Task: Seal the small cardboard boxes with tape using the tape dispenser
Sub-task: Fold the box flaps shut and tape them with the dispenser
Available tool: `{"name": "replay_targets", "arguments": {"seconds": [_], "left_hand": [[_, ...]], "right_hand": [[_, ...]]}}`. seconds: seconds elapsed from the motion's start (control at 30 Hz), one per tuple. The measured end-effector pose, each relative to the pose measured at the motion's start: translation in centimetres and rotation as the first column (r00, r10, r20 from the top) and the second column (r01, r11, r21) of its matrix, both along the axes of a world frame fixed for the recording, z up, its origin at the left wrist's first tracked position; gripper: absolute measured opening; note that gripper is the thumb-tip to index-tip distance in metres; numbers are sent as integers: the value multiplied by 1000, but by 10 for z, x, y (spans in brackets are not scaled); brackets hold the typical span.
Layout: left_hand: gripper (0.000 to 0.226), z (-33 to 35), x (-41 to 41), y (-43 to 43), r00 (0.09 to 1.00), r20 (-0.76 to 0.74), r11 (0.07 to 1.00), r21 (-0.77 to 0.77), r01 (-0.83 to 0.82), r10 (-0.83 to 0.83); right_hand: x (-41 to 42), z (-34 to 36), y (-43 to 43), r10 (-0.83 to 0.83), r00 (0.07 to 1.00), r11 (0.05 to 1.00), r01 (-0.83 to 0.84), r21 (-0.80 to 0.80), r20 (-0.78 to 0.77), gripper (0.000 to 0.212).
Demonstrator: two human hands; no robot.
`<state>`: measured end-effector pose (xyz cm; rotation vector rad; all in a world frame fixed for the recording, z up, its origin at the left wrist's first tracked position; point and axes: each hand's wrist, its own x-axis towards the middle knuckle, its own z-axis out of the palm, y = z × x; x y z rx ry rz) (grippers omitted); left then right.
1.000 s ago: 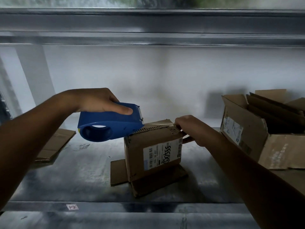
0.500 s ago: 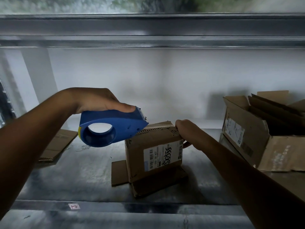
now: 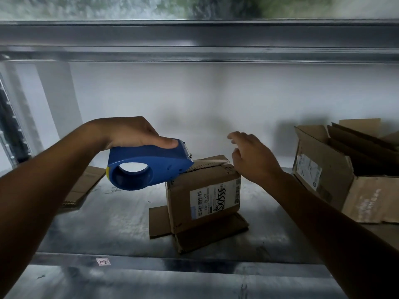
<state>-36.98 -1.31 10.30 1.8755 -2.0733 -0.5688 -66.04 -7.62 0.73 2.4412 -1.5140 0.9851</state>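
— What lies around the box point(image 3: 203, 190)?

— It stands mid-shelf point(image 3: 108, 223), its bottom flaps point(image 3: 158, 221) splayed flat on the metal. A flat cardboard sheet point(image 3: 86, 182) lies well to the left, partly behind the left forearm. At the far right sits a bigger carton point(image 3: 323, 169), well apart. A small paper tag point(image 3: 103, 261) is stuck on the shelf's front lip.

— Anything in the way?

— The dispenser point(image 3: 146, 165) covers the box's top left corner, its nose resting on that edge. A strip of tape point(image 3: 212, 162) runs from it along the top.

— And the hands?

— The left hand point(image 3: 133, 134) is wrapped over the dispenser, thumb along its side. The right hand point(image 3: 254, 156) hangs at the box's top right corner with fingers loose and spread, holding nothing; whether it touches the cardboard I cannot tell.

— What is in the containers?

— The box's top is closed, so its contents are hidden; a white label point(image 3: 213, 201) faces front. The carton is open, with cardboard pieces standing inside; below them it is too dark to see.
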Motion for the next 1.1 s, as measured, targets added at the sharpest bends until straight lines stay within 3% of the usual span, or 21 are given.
{"name": "replay_targets", "arguments": {"seconds": [0.07,0.13,0.27,0.4,0.73,1.1], "left_hand": [[60,0,2,1,1000,-4,1000,2,-7,7],[60,1,3,3,1000,-6,1000,3,-12,12],[64,2,5,6,1000,-9,1000,3,-19,19],[64,2,7,8,999,-4,999,1,-35,35],[71,4,10,16,995,48,996,25,-90,88],[69,-6,32,34,987,26,987,8,-159,159]], "right_hand": [[11,6,9,175,985,984,-175,25,2,41],[25,9,20,313,946,939,-294,180,-84,45],[38,4,27,391,907,868,-307,389,-158,53],[42,-10,20,403,834,900,-285,330,-377,50],[47,-12,15,381,817,901,-223,372,-432,61],[48,-12,10,390,850,876,-224,428,-355,53]]}}
